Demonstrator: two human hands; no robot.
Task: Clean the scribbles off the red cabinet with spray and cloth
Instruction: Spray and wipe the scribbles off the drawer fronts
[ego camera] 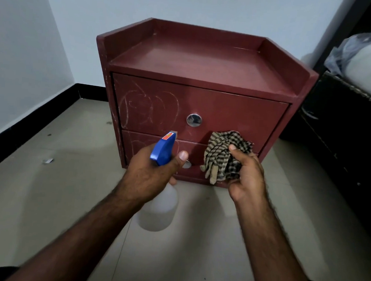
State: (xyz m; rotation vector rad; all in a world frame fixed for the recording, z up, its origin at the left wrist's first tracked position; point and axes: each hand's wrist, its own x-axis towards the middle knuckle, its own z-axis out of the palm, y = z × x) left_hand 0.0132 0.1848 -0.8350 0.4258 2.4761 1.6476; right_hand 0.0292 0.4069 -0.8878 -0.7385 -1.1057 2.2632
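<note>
**Spray aimed short of the chalk marks**

The left hand [150, 173] gripped the spray bottle [163, 148], nozzle pointing far and slightly left toward the scribbles [148, 107] on the left half of the red cabinet [198, 60]'s upper drawer. The right hand [246, 174] clutched the bunched checked cloth [222, 155] near the lower drawer, farther right of the marks. The left hand lay nearer the scribbles.

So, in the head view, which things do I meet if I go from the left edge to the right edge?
Paper scrap on the floor → spray bottle held by the left hand → upper drawer knob → checked cloth gripped by the right hand → dark bulky object.
</note>
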